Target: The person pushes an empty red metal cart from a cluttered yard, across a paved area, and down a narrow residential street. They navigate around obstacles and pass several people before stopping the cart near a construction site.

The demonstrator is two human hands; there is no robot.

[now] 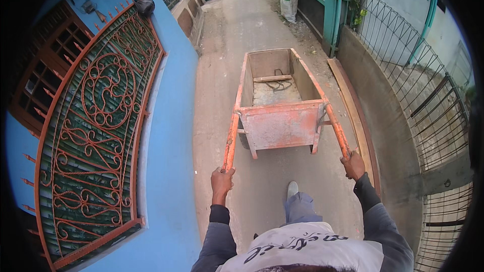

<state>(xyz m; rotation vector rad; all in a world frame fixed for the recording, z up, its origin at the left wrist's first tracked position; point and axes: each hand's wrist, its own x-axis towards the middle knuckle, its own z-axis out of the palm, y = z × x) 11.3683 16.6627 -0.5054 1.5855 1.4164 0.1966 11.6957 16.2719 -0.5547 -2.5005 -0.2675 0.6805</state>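
Clearly apart, the two hands are each clamped round a handle: the left hand point(221, 180) on the left orange handle point(231, 143), the right hand point(354, 166) on the right orange handle point(338, 130). Both belong to a boxy handcart point(282, 128) with scuffed orange paint, directly ahead of the person on the paved alley point(227, 35). Inside its bed lie a wooden slat point(272, 78) and a dark cord point(279, 86), touching or nearly so; I cannot tell which. One pale shoe point(292, 189) shows between the arms, behind the cart. Long wooden planks point(353, 111) lie along the right-hand wall, while a rust-red wrought-iron fence point(108, 85) tops the blue wall point(169, 171) at left, and a white sack point(288, 4) stands farther up the alley
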